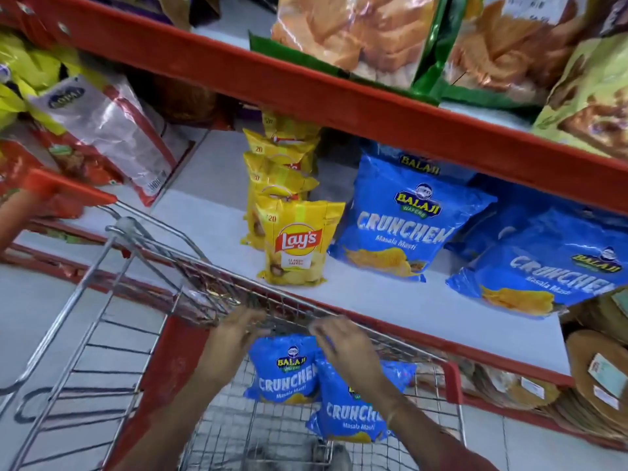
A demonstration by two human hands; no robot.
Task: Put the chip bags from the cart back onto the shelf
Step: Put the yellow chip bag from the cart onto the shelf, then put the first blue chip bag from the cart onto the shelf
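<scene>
A: Head view, what are the hands doing?

B: Both are reaching down into the cart (339,433). L hand (234,334) is sitting at the top edge of one blue bag (282,372), fingers curled over it, looking like they're pinching the top seam. Blurry tho, so can't tell for sure it's gripping.

A: And the R?

B: R hand (343,341) is lying just right of the L, fingers bent and close together, over the top of a 2nd blue bag (350,416). Grip itself is hidden under the hand & blurred, can't tell if it's closed on it.

A: Where are the bags sitting?

B: Both are standing in the basket, below the hands and between the forearms. The 2nd one is overlapping the 1st, lower and to the R.

A: And beyond the hands?

B: Shelf (210,205) is running across just past the fingertips, above the cart rim. Straight ahead of the L hand a row of Lay's bags (295,243) is standing upright, one behind another. Up and R of the R hand, more blue bags: one (401,219) is leaning back beside the Lay's, another (543,266) is lying tilted further R.

A: Anything else?

B: Far L of the L hand, mixed snack packs (102,130) are leaning on the shelf. Upper shelf (306,76) is holding clear packs (353,32).
</scene>
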